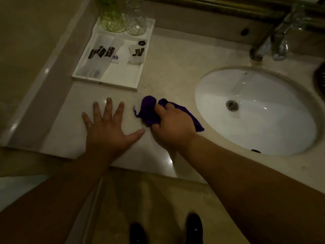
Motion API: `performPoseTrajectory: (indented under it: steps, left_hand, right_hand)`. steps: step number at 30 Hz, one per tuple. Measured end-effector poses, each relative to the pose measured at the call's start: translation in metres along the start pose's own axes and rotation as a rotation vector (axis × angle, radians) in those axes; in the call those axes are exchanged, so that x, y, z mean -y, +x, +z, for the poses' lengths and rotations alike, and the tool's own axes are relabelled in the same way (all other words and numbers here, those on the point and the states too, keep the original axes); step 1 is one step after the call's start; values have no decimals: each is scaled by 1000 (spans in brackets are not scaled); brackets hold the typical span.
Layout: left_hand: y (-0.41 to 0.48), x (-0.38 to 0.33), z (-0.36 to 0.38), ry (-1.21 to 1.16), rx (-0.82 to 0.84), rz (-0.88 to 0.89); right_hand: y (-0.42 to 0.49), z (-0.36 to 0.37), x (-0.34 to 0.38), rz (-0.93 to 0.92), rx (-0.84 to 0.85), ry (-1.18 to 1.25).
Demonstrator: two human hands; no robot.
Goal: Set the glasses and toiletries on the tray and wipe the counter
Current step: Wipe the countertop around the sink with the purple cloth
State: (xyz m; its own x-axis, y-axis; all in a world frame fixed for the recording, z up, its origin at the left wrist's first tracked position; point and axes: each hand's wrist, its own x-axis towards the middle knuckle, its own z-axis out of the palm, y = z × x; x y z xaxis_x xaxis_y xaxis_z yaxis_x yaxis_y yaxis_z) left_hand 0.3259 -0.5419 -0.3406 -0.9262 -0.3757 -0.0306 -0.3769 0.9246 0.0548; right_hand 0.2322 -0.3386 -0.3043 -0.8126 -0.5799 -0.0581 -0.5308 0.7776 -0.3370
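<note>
A white tray (123, 78) sits at the back left of the beige counter (172, 71). At its far end stand a green glass (111, 16) and a clear glass (135, 18). Wrapped toiletry packets (102, 57) with black labels lie in its left section, a small packet (137, 53) lies on the right, and a small black round item (142, 43) sits beyond that. My right hand (171, 124) grips a bunched purple cloth (149, 110) pressed on the counter just in front of the tray. My left hand (107, 127) rests flat on the counter with fingers spread, left of the cloth.
A white oval sink basin (260, 111) is set into the counter at right, with a metal faucet (270, 37) behind it. A raised ledge (35, 95) borders the counter on the left. My black shoes (193, 226) show on the tiled floor below the counter's front edge.
</note>
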Motion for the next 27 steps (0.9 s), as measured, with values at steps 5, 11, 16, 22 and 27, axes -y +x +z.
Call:
performPoseTrajectory:
  steps: [5,11,16,22,27]
  left_hand:
    - [-21,-9,4,16,16,33]
    - [-36,-20,8,27,13,50]
    - [-52,-34,9,31,24,55]
    - [-55,-40,8,53,28,34]
    - [-56,-41,9,53,44,32]
  right_hand:
    - [-25,-1,2,23,5,10]
    - [-60,-9,-3,66,-2,15]
    - [-79,-11,-17,84,0,-5]
    - [-89,-13,-34,155,-26,12]
    - [-84,-13,-41,200,-46,-3]
